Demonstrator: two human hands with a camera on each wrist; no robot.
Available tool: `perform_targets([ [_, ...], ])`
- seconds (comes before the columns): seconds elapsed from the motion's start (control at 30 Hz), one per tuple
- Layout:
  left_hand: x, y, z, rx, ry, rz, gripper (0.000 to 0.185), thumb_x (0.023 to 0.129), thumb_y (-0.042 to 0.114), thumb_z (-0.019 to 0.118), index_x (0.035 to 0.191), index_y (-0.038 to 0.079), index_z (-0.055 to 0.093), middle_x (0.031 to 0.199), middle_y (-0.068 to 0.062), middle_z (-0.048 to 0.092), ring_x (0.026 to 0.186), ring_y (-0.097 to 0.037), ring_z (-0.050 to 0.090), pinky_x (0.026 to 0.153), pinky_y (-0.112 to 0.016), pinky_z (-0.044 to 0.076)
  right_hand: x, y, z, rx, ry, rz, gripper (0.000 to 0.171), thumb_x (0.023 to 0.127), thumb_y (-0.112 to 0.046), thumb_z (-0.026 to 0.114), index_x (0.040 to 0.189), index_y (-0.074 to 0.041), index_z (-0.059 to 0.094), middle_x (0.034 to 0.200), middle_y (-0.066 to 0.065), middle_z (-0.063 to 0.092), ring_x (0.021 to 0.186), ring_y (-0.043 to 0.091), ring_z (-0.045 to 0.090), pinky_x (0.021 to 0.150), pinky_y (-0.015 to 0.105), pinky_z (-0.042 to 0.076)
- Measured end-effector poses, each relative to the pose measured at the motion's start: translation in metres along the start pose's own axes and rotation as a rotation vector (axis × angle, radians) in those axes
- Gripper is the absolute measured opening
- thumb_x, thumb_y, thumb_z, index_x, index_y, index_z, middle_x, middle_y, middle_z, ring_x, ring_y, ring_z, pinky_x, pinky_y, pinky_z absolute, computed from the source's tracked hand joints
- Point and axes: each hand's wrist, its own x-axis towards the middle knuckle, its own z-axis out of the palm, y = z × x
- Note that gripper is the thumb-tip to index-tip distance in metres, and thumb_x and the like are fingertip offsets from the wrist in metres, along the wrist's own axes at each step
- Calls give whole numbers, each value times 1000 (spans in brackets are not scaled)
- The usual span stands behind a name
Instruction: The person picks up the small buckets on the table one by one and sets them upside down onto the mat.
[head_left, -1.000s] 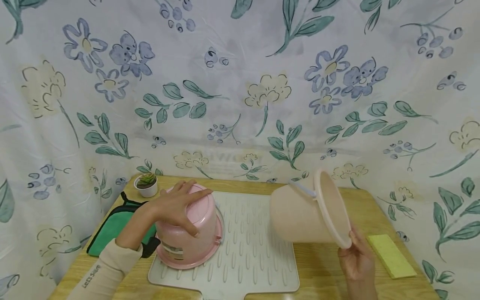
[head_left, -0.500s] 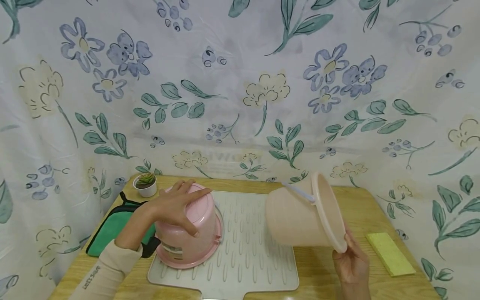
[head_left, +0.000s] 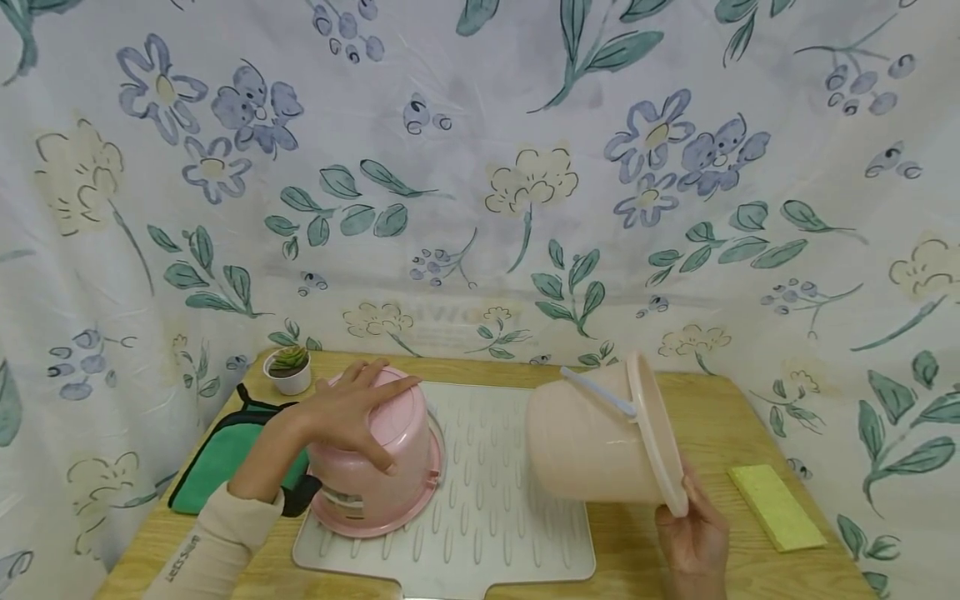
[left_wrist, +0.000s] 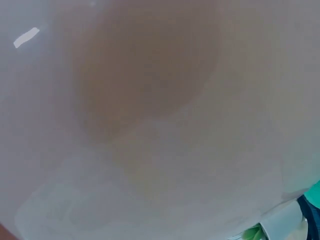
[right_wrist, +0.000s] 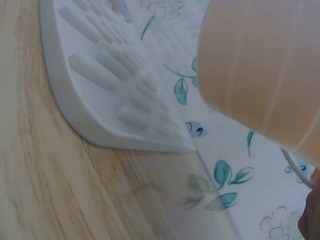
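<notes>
A pink bucket (head_left: pixel 401 429) stands upside down on the left part of a pale ridged draining mat (head_left: pixel 517 558). My left hand (head_left: pixel 345 417) rests on its upturned base with the fingers spread. On the right, a cream bucket (head_left: pixel 585 446) is tipped on its side, its mouth turned to the right and its pale handle lying against the wall. My right hand (head_left: pixel 696 533) pinches the low edge of its rim. The right wrist view has the cream bucket (right_wrist: pixel 260 75) apart from the mat (right_wrist: pixel 100 105). A blurred pale surface fills most of the left wrist view.
A green pouch with black trim (head_left: pixel 221 467) lies beside my left forearm. Behind it stands a small potted succulent (head_left: pixel 288 371). A yellow sponge cloth (head_left: pixel 776 508) lies at the right of the wooden table (head_left: pixel 637 567). A floral curtain (head_left: pixel 465 192) hangs behind.
My right hand has brought the cream bucket a little left and down, over the mat's right part. The left hand and the pink bucket have stayed in place.
</notes>
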Motion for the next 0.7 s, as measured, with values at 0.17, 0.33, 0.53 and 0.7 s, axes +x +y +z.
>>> perform_targets([
  [0.17,0,-1,0,-10,-7,6,113,48,74,70,145,34,28,151,-17,13,134,-46,13,83,-80,13,-1,6,-1,32,-14,2,47,99,-8,10,140,5,30,123,26,50,103,31,58,74,37,53],
  [0.33,1,0,-1,-10,-10,12,113,48,76,69,145,32,28,151,-18,12,134,-46,12,83,-80,12,-3,10,-2,77,-11,-10,45,99,-6,14,139,7,30,121,28,51,101,32,59,74,37,53],
  [0.53,0,-3,1,-58,-5,1,115,46,76,70,144,32,30,152,-19,9,137,-45,-2,86,-80,1,-5,15,-4,90,-34,17,45,99,-7,14,141,4,28,119,26,52,97,30,61,75,36,52],
  [0.7,-2,-6,7,-65,69,18,114,45,75,71,143,33,33,153,-16,10,137,-40,-13,89,-76,-7,-6,17,-5,98,-29,12,45,99,-6,16,140,5,30,116,25,53,97,30,61,74,35,52],
])
